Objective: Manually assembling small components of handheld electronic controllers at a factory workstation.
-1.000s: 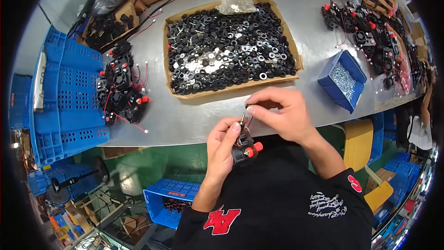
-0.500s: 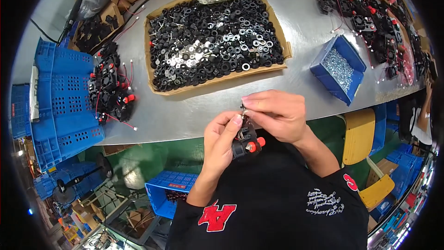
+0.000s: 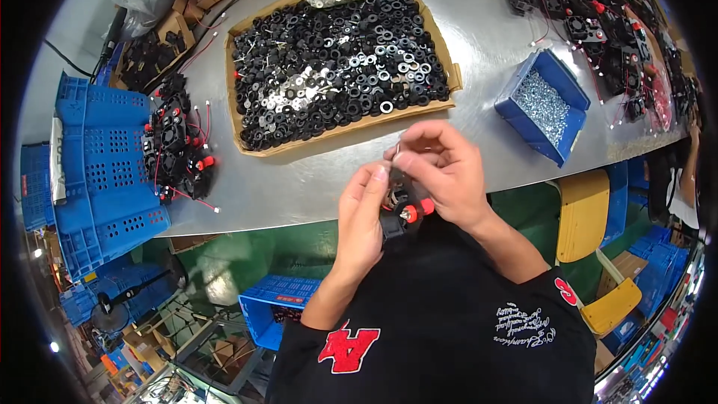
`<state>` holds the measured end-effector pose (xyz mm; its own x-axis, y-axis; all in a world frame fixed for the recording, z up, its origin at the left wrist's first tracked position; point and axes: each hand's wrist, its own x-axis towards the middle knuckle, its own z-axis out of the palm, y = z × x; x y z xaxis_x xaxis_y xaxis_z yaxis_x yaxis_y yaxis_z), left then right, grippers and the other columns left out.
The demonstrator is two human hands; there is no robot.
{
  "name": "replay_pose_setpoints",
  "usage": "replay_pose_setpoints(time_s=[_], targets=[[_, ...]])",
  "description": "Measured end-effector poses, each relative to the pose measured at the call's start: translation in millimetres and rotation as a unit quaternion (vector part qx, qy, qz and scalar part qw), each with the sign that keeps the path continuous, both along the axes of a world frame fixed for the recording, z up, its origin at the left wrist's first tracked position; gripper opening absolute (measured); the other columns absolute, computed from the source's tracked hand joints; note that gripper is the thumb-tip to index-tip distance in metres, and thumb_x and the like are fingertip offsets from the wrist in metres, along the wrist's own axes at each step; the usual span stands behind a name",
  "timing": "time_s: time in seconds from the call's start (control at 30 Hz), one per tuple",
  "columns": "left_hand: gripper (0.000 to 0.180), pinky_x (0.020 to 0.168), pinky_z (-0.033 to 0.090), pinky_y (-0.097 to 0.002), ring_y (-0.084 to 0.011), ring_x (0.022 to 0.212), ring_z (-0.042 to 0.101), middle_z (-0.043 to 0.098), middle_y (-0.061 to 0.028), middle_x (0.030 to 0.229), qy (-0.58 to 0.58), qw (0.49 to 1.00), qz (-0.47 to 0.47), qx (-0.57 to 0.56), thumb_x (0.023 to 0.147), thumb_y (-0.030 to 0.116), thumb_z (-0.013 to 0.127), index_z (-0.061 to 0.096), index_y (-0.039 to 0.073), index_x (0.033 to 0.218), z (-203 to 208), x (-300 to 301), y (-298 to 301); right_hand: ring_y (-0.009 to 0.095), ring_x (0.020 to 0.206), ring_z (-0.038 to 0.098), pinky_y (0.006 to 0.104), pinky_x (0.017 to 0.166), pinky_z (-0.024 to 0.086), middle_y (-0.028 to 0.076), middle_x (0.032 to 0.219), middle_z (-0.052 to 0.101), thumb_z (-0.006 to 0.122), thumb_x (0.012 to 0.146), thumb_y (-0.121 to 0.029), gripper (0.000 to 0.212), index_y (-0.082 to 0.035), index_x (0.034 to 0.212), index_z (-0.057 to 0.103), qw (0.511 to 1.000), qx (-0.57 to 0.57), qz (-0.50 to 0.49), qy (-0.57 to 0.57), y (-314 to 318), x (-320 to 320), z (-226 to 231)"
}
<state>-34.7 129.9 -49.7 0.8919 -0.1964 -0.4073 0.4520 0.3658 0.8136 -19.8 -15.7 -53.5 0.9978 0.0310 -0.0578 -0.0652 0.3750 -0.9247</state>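
Observation:
Close to my body, in front of the table edge, my left hand (image 3: 362,213) is closed round a black extruder-like assembly (image 3: 393,226) with a red knob (image 3: 420,210) on its lower right side. My right hand (image 3: 447,172) is at the top of the same assembly, thumb and index finger pinched together. A small shiny piece (image 3: 396,150) shows between those fingertips, partly hidden and blurred. The tips of both hands nearly meet there.
Beyond my hands a cardboard tray (image 3: 336,137) holds black and silver washers and small parts. A blue bin (image 3: 516,108) of small screws stands at right. Fan assemblies lie at left (image 3: 176,135) and far right (image 3: 598,37). A blue crate (image 3: 112,172) and a yellow chair (image 3: 583,213) flank me.
My right hand has moved slightly up, its index finger more arched. My left hand has turned more upright with the assembly, and the red knob sits a little higher. The view has shifted slightly.

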Motion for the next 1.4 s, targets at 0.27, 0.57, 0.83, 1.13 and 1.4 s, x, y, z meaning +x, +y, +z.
replay_pose_setpoints(time_s=[0.27,0.57,0.83,1.13,1.4], targets=[[0.038,0.043,0.037,-0.0210,-0.0090,0.057,0.048,0.059,-0.0073,0.095,0.030,0.996,-0.017,-0.077,0.097,0.033,0.045,0.055,-0.001,0.113,14,2,5,0.016,0.095,0.067,0.0233,0.078,0.058,0.012,0.106,0.064,0.056,0.097,-0.017,0.022,-0.001,0.112,0.059,0.983,0.106,-0.047,0.141,-22,9,8],[0.052,0.057,0.041,-0.0269,-0.0137,0.071,0.048,0.053,-0.0070,0.105,0.021,0.973,0.006,-0.231,0.086,0.026,0.047,0.047,-0.003,0.129,10,2,16,0.019,0.100,0.066,0.0292,0.088,0.055,0.018,0.115,0.063,0.060,0.092,-0.006,0.038,0.007,0.127,0.053,0.983,0.090,0.040,0.156,-29,-15,26],[0.062,0.073,0.048,-0.0284,-0.0202,0.096,0.061,0.059,-0.0146,0.116,0.009,0.983,-0.009,-0.186,0.083,0.025,0.051,0.040,-0.005,0.136,18,0,11,0.020,0.094,0.068,0.0285,0.083,0.058,0.017,0.107,0.065,0.054,0.095,-0.007,0.032,0.007,0.124,0.052,0.958,0.228,0.077,0.154,-10,-23,17],[0.066,0.088,0.048,-0.0284,-0.0205,0.107,0.059,0.053,-0.0179,0.130,0.007,0.975,-0.059,-0.214,0.085,0.028,0.054,0.037,-0.007,0.138,11,-1,16,0.019,0.092,0.069,0.0295,0.084,0.057,0.016,0.101,0.067,0.052,0.096,-0.008,0.027,0.006,0.119,0.055,0.922,0.329,0.152,0.137,-15,-23,-1],[0.059,0.100,0.044,-0.0342,-0.0201,0.113,0.057,0.049,-0.0174,0.136,-0.049,0.984,-0.055,-0.161,0.090,0.018,0.060,0.037,-0.008,0.138,12,1,8,0.014,0.092,0.066,0.0277,0.082,0.056,0.012,0.108,0.066,0.055,0.096,-0.009,0.028,0.003,0.122,0.057,0.947,0.264,0.072,0.166,-8,-25,3]])
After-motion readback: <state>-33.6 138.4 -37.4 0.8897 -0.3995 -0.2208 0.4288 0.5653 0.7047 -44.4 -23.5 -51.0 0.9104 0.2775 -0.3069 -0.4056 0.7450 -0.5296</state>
